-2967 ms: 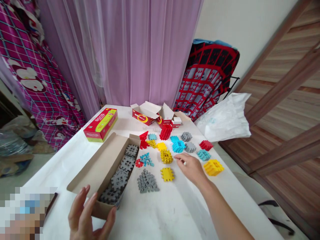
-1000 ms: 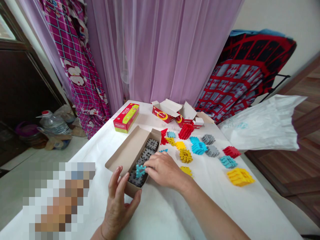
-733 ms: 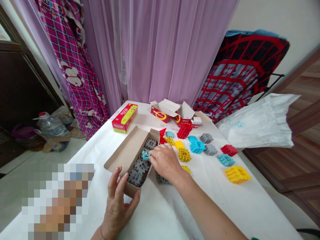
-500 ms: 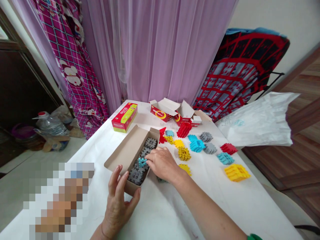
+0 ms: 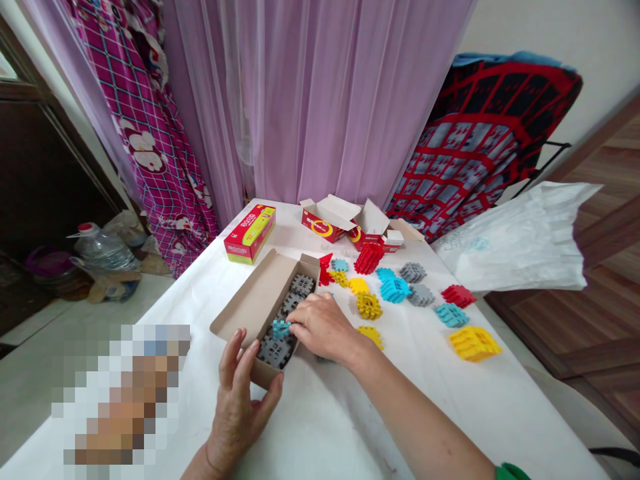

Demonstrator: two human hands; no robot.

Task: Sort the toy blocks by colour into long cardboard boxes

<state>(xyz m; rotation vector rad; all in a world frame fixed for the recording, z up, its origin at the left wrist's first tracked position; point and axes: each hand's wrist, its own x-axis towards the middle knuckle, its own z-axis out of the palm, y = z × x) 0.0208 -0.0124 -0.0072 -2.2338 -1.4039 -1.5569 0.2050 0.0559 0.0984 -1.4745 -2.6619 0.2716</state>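
An open cardboard box [image 5: 250, 303] lies lengthwise on the table, its lid folded out to the left. Grey interlocking building blocks [image 5: 274, 351] with toothed edges fill it in a row. My left hand [image 5: 243, 393] grips the box's near end, fingers at the left side and thumb by the near right corner. Over the grey pieces, my right hand [image 5: 323, 327] pinches a turquoise building block [image 5: 281, 329], tilted, between thumb and fingers. Right of the box are stacks of red blocks [image 5: 369, 258], yellow blocks [image 5: 369, 306] and blue blocks [image 5: 394, 288].
A closed red-and-yellow box [image 5: 250, 233] stands at the back left. Opened red boxes [image 5: 325, 223] lie along the back edge. More yellow blocks [image 5: 474, 343] and turquoise blocks [image 5: 451, 315] sit at the right, near a white bag [image 5: 515, 240]. A pixelated patch covers the left edge.
My right hand has shifted slightly left and toward me with the turquoise block, which is now tilted differently. My left hand stays at the box's near end.
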